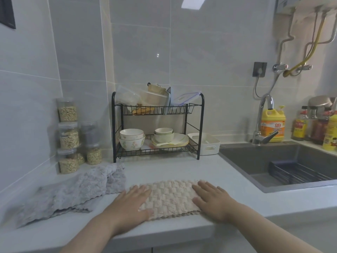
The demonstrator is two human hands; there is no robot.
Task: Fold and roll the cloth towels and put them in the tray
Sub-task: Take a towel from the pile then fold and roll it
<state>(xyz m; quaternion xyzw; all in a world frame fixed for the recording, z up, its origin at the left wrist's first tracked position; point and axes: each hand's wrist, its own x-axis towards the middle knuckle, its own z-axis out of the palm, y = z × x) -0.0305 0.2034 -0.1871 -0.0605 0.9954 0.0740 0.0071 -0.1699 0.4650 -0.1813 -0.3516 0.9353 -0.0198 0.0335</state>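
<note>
A beige waffle-textured towel (pixel 170 197) lies folded flat near the counter's front edge. My left hand (pixel 132 207) presses flat on its left end with straight fingers. On the towel's right end rests my right hand (pixel 212 199), also flat with fingers spread. A pile of grey fluffy towels (pixel 73 190) lies loosely to the left on the counter. The white plastic tray (pixel 209 147) stands at the back, to the right of the dish rack, and looks empty.
A black two-tier dish rack (pixel 157 125) with bowls and plates stands at the back. Stacked jars (pixel 68 136) fill the left corner. A dark sink (pixel 277 161) with a tap (pixel 262 121), a detergent bottle and sauce bottles lies to the right.
</note>
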